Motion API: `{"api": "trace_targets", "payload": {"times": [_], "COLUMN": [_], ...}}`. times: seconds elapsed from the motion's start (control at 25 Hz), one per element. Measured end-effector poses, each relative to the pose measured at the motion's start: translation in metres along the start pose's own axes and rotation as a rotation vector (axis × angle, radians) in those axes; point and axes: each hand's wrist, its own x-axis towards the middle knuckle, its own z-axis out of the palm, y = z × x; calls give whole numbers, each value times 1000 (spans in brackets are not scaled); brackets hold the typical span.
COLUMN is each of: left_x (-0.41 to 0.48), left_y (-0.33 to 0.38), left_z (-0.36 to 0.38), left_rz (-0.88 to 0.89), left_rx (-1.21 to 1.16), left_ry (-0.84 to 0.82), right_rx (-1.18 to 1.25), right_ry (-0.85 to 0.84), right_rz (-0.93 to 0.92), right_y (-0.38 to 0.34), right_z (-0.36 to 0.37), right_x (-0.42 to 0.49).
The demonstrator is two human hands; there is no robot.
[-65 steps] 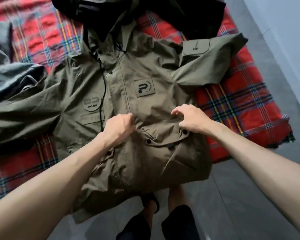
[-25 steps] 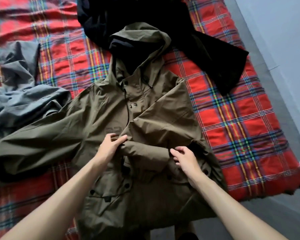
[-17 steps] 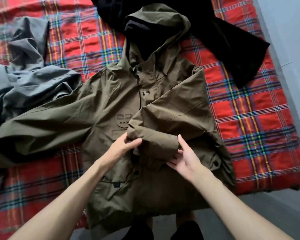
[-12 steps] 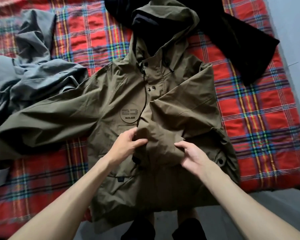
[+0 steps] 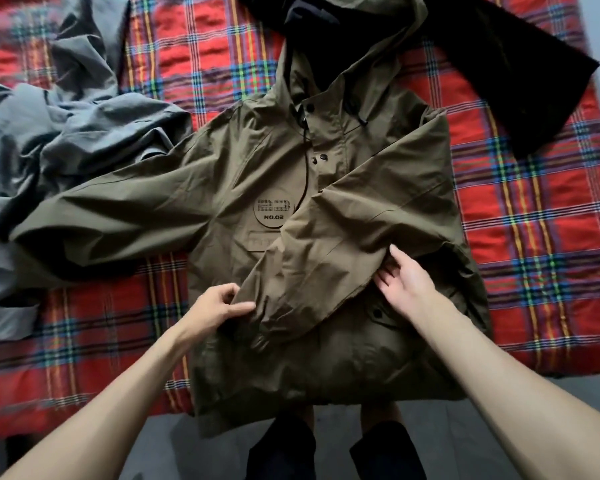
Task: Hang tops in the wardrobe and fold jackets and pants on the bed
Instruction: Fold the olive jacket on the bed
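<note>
- Olive jacket [image 5: 257, 161] lay front up on the bed [image 5: 541, 265], and its bottom edge hung over the near side.
- Its hood [image 5: 361, 36] pointed to the far side and lay on top of a black piece of clothing [image 5: 516, 81].
- One arm of the jacket, the folded sleeve [image 5: 343, 244], lay slanted across the front. It ran from the right shoulder down to the near left.
- The other sleeve [image 5: 118, 220] was spread out flat to the left, and its end lay against the grey clothes [image 5: 66, 143].
- The left hand [image 5: 219, 311] pinched the cuff end of the folded sleeve between thumb and fingers.
- The right hand [image 5: 406, 285] was loose and held nothing. Its straight fingers touched the near edge of the folded sleeve, to the right of the left hand.
- A round patch [image 5: 273, 211] with "NO.02" on it showed on the chest, and the folded sleeve lay right against its right edge.
- A red checked blanket [image 5: 194, 46] covered the bed.
- The grey clothes sat in a crumpled heap on the left side of the bed.
- The person's legs in dark shorts [image 5: 281, 445] stood on the grey floor [image 5: 499, 427], right beside the bed.
</note>
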Motion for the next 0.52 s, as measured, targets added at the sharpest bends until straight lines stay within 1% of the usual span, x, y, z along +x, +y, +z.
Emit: {"api": "trace_targets", "payload": {"times": [0.08,0.16,0.2,0.24,0.28,0.32,0.36,0.44,0.52], "left_x": [-2,2,7,11,14,14,15,12,11], "left_y": [3,2,-1,-4,-6,-9,-10,-11,-10], "left_z": [-2,-4,-2,6,19,34,49,70,72], "left_rz": [94,97,35,-49,-149,-224,-258,-265,-241], "left_rx": [-192,-455,-640,-824,-927,-922,-829,-591,-460], "left_ry": [182,485,605,682,719,758,802,895,1006], "right_rx": [34,-28,-61,-66,-49,-35,-11,69,148], "right_ry": [104,126,116,96,65,44,46,91,169], "right_rz": [-101,-183,-196,-190,-165,-145,-133,-149,-195], "right_y": [-2,-4,-4,-5,-7,-9,-13,-27,-45], "right_z": [-5,-10,-12,-13,-12,-11,-11,-12,-20], "right_x": [9,9,9,9,9,9,11,13,20]}}
